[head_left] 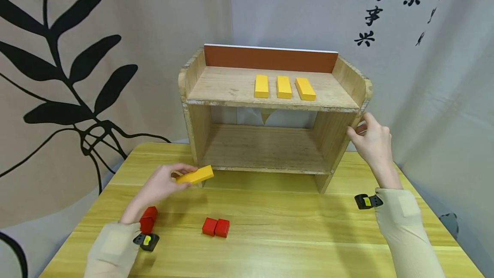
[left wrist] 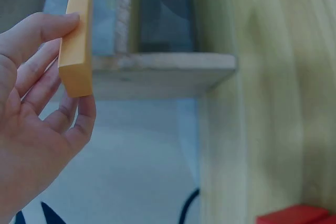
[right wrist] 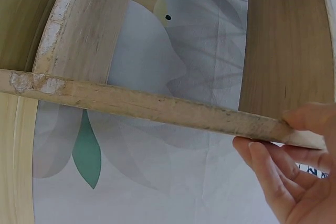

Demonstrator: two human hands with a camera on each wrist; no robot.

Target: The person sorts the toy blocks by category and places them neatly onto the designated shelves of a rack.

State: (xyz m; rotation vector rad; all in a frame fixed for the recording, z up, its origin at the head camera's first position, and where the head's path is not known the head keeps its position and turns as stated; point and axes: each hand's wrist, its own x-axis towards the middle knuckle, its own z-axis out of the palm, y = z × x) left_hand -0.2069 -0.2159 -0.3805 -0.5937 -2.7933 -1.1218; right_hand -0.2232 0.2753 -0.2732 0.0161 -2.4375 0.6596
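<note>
Between the thumb and fingers of my left hand (head_left: 167,182) is a yellow block (head_left: 196,175), held in front of the lower left corner of a wooden shelf (head_left: 266,170). The left wrist view shows the thumb pressed on one face of this yellow block (left wrist: 76,45). My right hand (head_left: 371,143) grips the front edge of the shelf's right side panel, thumb on one side and fingers on the other, as the right wrist view shows with the hand (right wrist: 294,166) at the panel edge (right wrist: 210,118). Three yellow blocks (head_left: 284,87) lie in a row on the top board.
Two red blocks (head_left: 215,227) sit side by side on the wooden table (head_left: 278,243). More red blocks (head_left: 148,219) lie by the left wrist, partly hidden by the sleeve. Behind the shelf hangs a printed curtain (head_left: 162,33).
</note>
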